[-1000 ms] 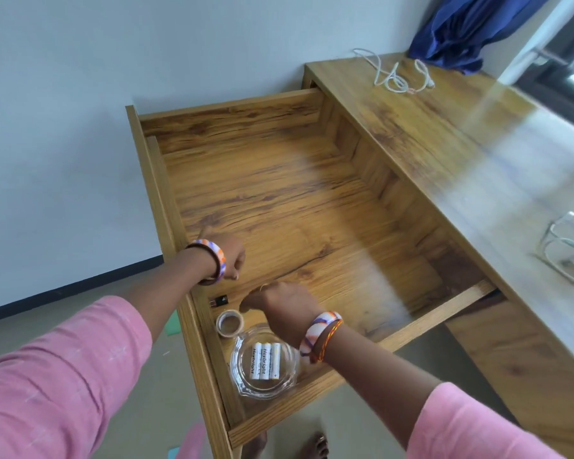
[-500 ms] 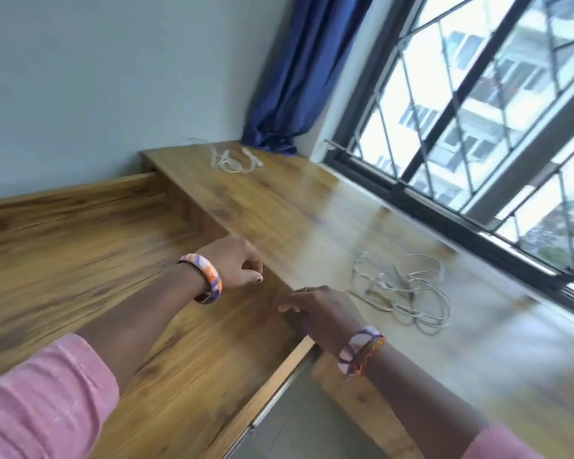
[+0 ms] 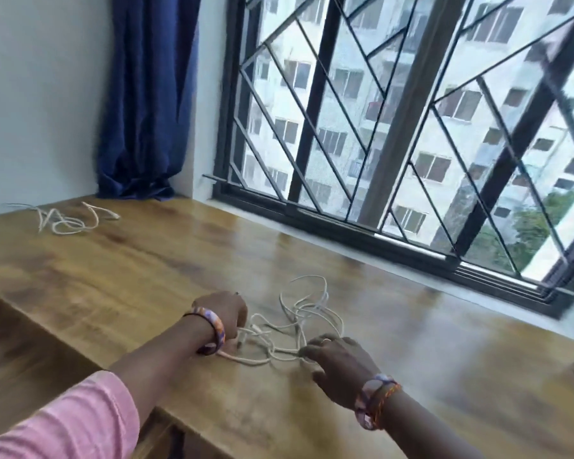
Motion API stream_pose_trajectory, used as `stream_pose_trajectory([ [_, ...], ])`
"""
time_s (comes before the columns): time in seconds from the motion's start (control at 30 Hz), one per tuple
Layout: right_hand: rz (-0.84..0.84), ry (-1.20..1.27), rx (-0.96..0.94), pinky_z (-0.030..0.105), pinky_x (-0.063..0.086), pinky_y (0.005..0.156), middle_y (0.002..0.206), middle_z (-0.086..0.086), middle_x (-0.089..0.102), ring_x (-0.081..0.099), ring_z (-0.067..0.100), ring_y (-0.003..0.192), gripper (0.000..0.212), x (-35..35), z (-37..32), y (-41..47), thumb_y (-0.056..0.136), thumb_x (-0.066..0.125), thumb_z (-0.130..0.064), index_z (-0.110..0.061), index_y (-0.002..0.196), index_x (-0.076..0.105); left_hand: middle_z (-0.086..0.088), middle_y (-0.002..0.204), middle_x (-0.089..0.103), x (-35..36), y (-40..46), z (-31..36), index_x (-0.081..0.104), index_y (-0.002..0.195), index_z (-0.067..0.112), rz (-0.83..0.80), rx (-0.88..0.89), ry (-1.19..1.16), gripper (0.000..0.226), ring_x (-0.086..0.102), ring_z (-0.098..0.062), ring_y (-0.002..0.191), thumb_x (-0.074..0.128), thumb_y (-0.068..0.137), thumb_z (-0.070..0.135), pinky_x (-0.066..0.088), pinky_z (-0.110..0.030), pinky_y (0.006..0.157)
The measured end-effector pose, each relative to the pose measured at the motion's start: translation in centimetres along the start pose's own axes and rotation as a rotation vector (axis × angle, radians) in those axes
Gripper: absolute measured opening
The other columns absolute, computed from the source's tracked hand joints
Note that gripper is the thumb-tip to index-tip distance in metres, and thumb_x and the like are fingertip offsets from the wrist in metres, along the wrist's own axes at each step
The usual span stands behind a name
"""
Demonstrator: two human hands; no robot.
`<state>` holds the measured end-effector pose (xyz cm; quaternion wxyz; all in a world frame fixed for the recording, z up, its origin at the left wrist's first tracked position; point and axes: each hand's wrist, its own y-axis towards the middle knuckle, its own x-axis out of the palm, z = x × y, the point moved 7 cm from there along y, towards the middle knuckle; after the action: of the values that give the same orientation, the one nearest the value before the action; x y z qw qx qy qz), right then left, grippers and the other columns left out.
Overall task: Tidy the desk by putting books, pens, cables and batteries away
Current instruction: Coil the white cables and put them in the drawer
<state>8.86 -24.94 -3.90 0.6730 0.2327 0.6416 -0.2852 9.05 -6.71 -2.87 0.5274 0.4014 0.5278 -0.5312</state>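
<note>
Turning from the drawer, where both my hands hovered by the battery bowl a second ago, I now have them down on the desk (image 3: 428,342) at the near cable (image 3: 299,323). My left hand (image 3: 224,314) curls onto the tangle's left end, apparently pinching a strand, though the fingertips are hidden; the loops lie between my hands, and my right hand (image 3: 337,366) rests relaxed, fingertips touching the right edge. Batteries look finished, so cables come next; a second cable (image 3: 67,217) lies far beyond my left hand.
</note>
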Motion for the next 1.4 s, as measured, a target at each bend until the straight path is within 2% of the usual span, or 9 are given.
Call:
stream_pose_trajectory([
  [0.27,0.209,0.073,-0.003,0.034,0.045,0.091,0.128,-0.001,0.058,0.052,0.026,0.118,0.035,-5.5,2.9,2.9,0.089,0.050,-0.034,-0.032,0.124,0.051,-0.003,0.096,0.071,-12.4,2.8,3.1,0.074,0.094,0.019,0.402,0.148,-0.276,0.017,0.063,-0.015,0.093,0.067,0.079,0.015,0.044,-0.018,0.080],
  [0.37,0.312,0.202,0.040,0.032,0.046,0.089,0.126,-0.002,0.058,0.053,0.023,0.116,0.034,-8.5,4.5,3.4,0.090,0.050,-0.037,-0.031,0.124,0.052,-0.002,0.087,0.070,-17.1,2.9,5.7,0.074,0.094,0.012,0.554,0.272,-0.434,0.017,0.062,-0.011,0.078,0.065,0.081,0.006,0.044,-0.006,0.063],
  [0.53,0.570,0.659,0.088,0.035,0.053,0.065,0.070,-0.003,0.066,0.065,0.014,0.067,0.015,-12.1,8.4,4.4,0.084,0.057,-0.033,-0.022,0.077,0.062,-0.010,0.084,0.067,-21.5,3.6,8.2,0.068,0.089,0.011,0.584,0.350,-0.942,0.029,0.068,-0.010,0.059,0.045,0.091,-0.007,0.056,-0.025,0.047],
  [0.63,0.784,0.798,0.173,0.030,0.049,0.049,0.053,-0.002,0.056,0.061,0.008,0.045,0.018,-15.1,12.4,4.1,0.091,0.054,-0.014,-0.013,0.074,0.059,-0.005,0.095,0.067,-24.7,4.5,7.4,0.067,0.094,0.012,0.685,0.361,-1.065,0.025,0.069,-0.011,0.059,0.049,0.090,-0.005,0.054,-0.025,0.043],
  [0.87,1.040,0.626,0.233,0.038,0.050,0.049,0.058,0.000,0.054,0.060,0.018,0.050,0.017,-21.9,16.9,2.9,0.093,0.051,-0.012,-0.006,0.079,0.058,-0.013,0.086,0.069,-26.4,9.1,6.6,0.066,0.099,0.002,0.755,0.184,-1.360,0.018,0.062,-0.008,0.043,0.056,0.086,-0.004,0.052,-0.020,0.043],
  [1.0,0.988,0.769,0.250,0.044,0.053,0.046,0.060,0.004,0.057,0.064,0.020,0.046,0.020,-24.1,18.1,2.1,0.094,0.049,-0.012,-0.011,0.074,0.052,-0.007,0.078,0.065,-28.1,9.0,8.8,0.067,0.098,0.001,0.885,0.248,-1.023,0.018,0.062,-0.003,0.045,0.056,0.086,-0.005,0.051,-0.015,0.044],
  [1.17,0.940,1.037,0.166,0.034,0.052,0.053,0.070,0.003,0.058,0.062,0.008,0.052,0.019,-24.4,18.7,1.3,0.095,0.045,-0.005,-0.011,0.079,0.053,-0.002,0.113,0.065,-27.0,9.0,13.8,0.067,0.110,0.017,0.651,0.403,-0.280,0.029,0.060,-0.016,0.098,0.066,0.082,0.012,0.045,-0.021,0.084],
  [1.23,0.938,1.071,0.135,0.036,0.054,0.060,0.073,0.005,0.061,0.063,0.016,0.060,0.017,-24.3,19.1,1.3,0.095,0.044,-0.004,-0.007,0.081,0.054,0.003,0.119,0.062,-26.1,9.0,16.1,0.064,0.115,0.018,0.556,0.556,-0.276,0.036,0.056,-0.012,0.110,0.070,0.079,0.017,0.040,-0.022,0.093],
  [1.4,0.981,1.126,0.130,0.034,0.054,0.054,0.078,0.008,0.064,0.065,0.016,0.057,0.014,-24.7,20.6,1.1,0.095,0.043,-0.003,0.000,0.088,0.054,-0.013,0.084,0.072,-24.9,9.6,19.6,0.069,0.096,0.002,0.479,0.761,-0.467,0.017,0.071,-0.020,0.074,0.066,0.083,0.011,0.059,-0.036,0.069],
])
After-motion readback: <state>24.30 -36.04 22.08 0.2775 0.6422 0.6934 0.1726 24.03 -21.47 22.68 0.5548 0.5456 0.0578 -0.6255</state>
